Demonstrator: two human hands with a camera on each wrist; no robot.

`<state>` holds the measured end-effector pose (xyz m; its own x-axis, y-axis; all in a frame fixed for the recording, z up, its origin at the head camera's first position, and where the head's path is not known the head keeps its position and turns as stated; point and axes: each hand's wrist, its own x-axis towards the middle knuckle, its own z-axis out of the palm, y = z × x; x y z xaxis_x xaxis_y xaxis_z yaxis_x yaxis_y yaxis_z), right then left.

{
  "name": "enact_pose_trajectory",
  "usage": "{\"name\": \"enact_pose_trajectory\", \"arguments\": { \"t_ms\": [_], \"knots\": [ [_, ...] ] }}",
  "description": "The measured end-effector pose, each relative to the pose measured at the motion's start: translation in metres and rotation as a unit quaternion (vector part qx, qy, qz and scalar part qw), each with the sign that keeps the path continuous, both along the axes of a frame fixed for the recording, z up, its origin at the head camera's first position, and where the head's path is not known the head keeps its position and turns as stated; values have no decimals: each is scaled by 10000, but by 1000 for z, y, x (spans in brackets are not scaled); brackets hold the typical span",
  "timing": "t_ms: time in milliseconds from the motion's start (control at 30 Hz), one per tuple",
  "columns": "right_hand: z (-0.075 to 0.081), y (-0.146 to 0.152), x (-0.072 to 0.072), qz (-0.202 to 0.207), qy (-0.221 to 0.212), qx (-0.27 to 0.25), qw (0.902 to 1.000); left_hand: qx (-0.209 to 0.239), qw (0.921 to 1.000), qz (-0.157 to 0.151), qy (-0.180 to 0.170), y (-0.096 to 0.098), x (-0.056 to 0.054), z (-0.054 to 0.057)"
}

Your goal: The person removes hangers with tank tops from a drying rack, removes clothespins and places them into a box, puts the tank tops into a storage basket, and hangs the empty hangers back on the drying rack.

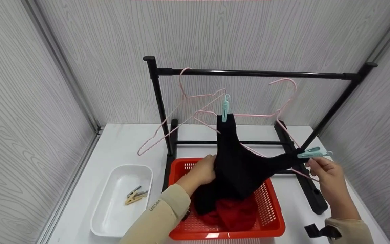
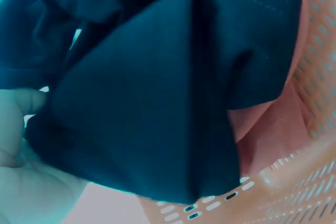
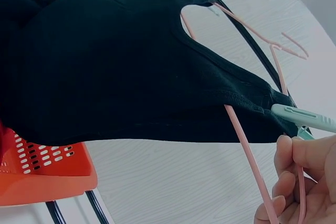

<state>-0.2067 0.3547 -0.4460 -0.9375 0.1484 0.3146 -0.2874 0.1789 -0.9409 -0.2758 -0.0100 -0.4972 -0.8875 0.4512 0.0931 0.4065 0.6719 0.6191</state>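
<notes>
A black tank top (image 1: 239, 162) hangs on a pink hanger (image 1: 254, 115), its lower part dropping into a red basket (image 1: 278, 222). One mint clothespin (image 1: 225, 107) clips a strap on the hanger's left side; a second mint clothespin (image 1: 311, 154) sits on the other strap at the right end. My left hand (image 1: 204, 170) grips the tank top's side; in the left wrist view its fingers are partly hidden by the cloth. At the hanger's right corner, my right hand (image 1: 328, 174) has its fingers curled round the pink wire, just below the clothespin.
A black clothes rack (image 1: 256, 73) stands behind the basket, with another pink hanger (image 1: 161, 135) hooked on its left. Red cloth (image 1: 237, 213) lies in the basket. To the left, a white tray (image 1: 96, 217) holds wooden clothespins (image 1: 134, 198).
</notes>
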Motion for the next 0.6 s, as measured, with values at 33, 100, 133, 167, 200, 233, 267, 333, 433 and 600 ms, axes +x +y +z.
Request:
{"name": "enact_pose_trajectory", "arguments": {
  "t_ms": [33,100,133,167,200,233,267,333,433,600],
  "knots": [
    [0,0,0,-22,-32,69,10000,-53,9999,-14,-84,0,1,0],
    [1,1,0,-36,-70,154,9999,-154,9997,-56,-192,-1,2,0],
    [1,1,0,-29,-78,160,9998,-187,9995,-72,-240,-2,3,0],
    [1,0,0,-13,-76,135,9999,-241,9993,-83,-279,-2,3,-1],
    [1,1,0,14,-70,115,9999,-306,9990,-99,-312,-2,3,-1],
    [1,1,0,42,-60,82,9999,-399,9985,-113,-349,-3,3,-2],
    [1,1,0,70,-44,56,9999,-498,9979,-113,-409,-3,4,-2],
    [1,1,1,118,-26,-9,9999,-758,9958,-84,-511,-3,5,-4],
    [1,2,2,134,-47,-83,9999,-1237,9908,21,-557,-4,9,-6],
    [-2,1,2,162,-98,-201,9996,-1831,9818,357,-358,-3,18,-6]
  ]
}}
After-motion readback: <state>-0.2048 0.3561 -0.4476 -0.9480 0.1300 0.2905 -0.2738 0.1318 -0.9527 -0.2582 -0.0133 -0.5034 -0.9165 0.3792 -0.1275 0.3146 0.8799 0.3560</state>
